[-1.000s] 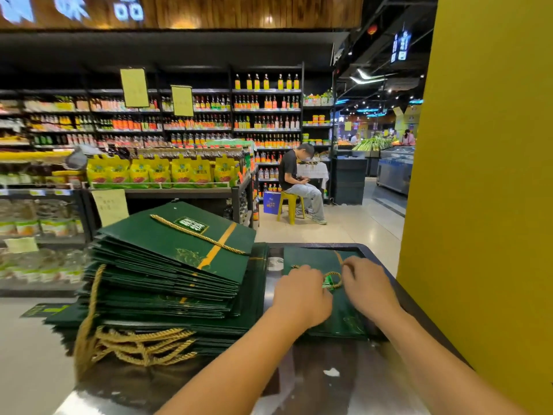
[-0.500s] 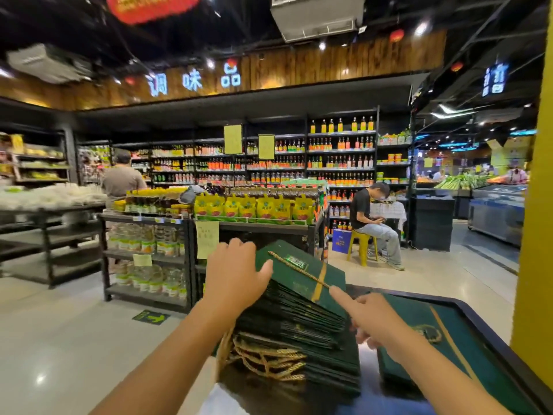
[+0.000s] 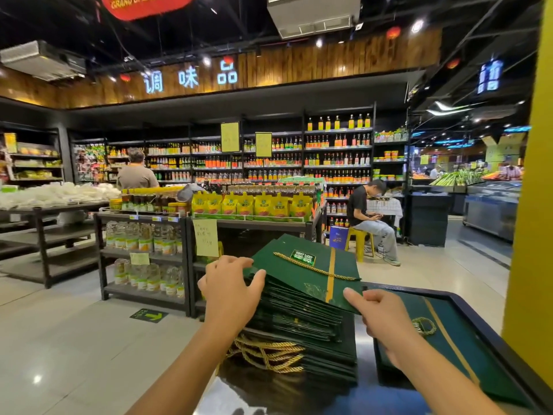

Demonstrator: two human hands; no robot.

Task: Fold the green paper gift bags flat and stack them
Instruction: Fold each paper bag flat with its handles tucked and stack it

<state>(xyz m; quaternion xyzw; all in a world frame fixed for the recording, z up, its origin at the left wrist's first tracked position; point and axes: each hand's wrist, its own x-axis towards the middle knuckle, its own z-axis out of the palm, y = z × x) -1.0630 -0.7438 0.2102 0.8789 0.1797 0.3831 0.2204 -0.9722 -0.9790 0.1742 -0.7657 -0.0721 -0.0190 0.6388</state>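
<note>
A tall stack of flat green paper gift bags (image 3: 302,319) with gold rope handles (image 3: 266,353) stands on the dark counter (image 3: 257,393). The top bag (image 3: 311,272) lies tilted, with a gold stripe and a small label. My left hand (image 3: 230,290) grips the top bag's left edge, thumb on top. My right hand (image 3: 378,317) pinches the near right corner of the same bag, index finger stretched along its edge. Another flat green bag (image 3: 457,351) lies to the right on the counter, its gold handle coiled on it.
A yellow pillar (image 3: 532,235) rises close on the right. Beyond the counter stand store shelves (image 3: 143,244) with bottles and yellow pouches. A person sits on a yellow stool (image 3: 363,239) in the aisle; another person stands far left at the shelves.
My hands left the flat bag on the right and came to the stack. The left hand now grips the top bag's left edge, the right its near corner. The camera tilted up.
</note>
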